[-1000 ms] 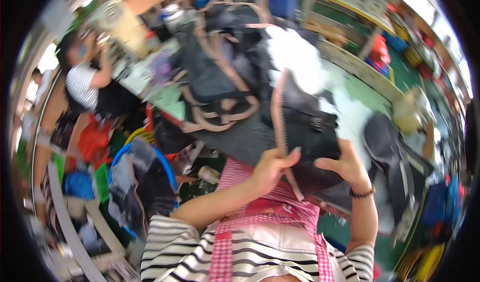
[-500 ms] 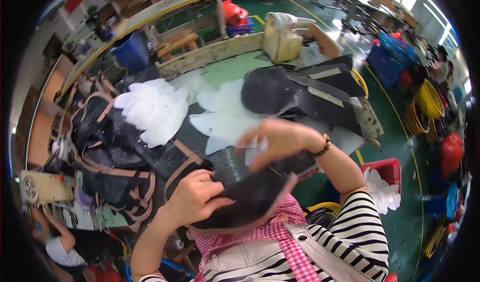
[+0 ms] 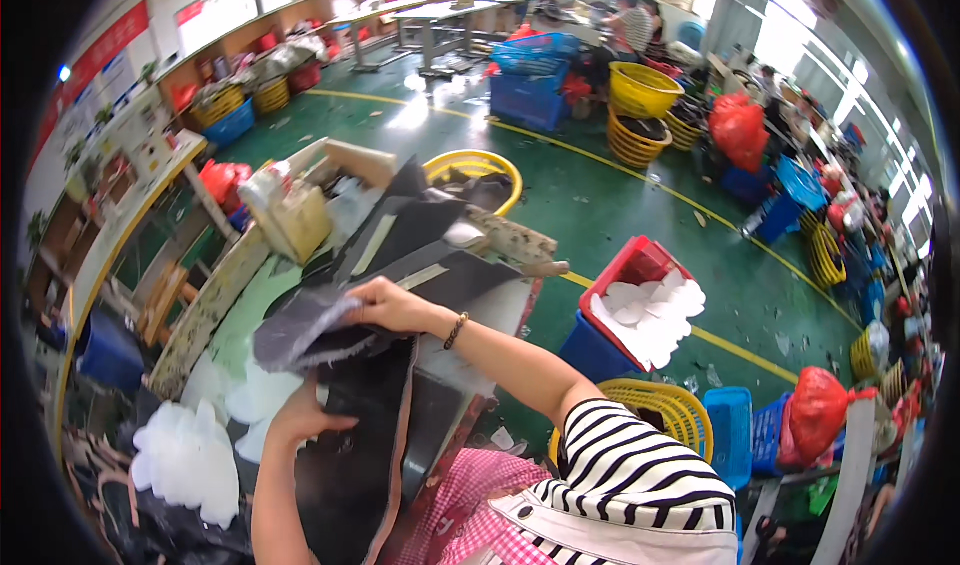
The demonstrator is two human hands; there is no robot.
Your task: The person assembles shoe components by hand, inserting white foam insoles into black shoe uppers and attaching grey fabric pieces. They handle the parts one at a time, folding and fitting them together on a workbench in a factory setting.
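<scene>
A long black fabric piece (image 3: 352, 455) with a pinkish-tan strip (image 3: 405, 415) down one edge lies in front of me at the table's right side. My left hand (image 3: 300, 417) grips its left side, thumb across the black surface; some of its fingers are hidden. Above it, my right hand (image 3: 392, 307) is closed on the edge of a dark grey fabric piece (image 3: 300, 330), which is raised and folded, with a paler frayed-looking edge. Dark fabric pieces with light strips (image 3: 410, 240) lie stacked just beyond that hand. White petal-shaped sheets (image 3: 185, 455) are heaped at the left.
A red crate (image 3: 630, 255) of white pieces sits on a blue bin (image 3: 590, 350) to the right. Yellow baskets (image 3: 690, 415) stand near my right elbow and another yellow basket (image 3: 505, 170) beyond the table. A cream box (image 3: 290, 215) stands at the table's far edge.
My view has swung to the right. My right hand, empty and blurred before, now grips the dark grey piece. The black piece with the tan edge has turned lengthwise under my left hand.
</scene>
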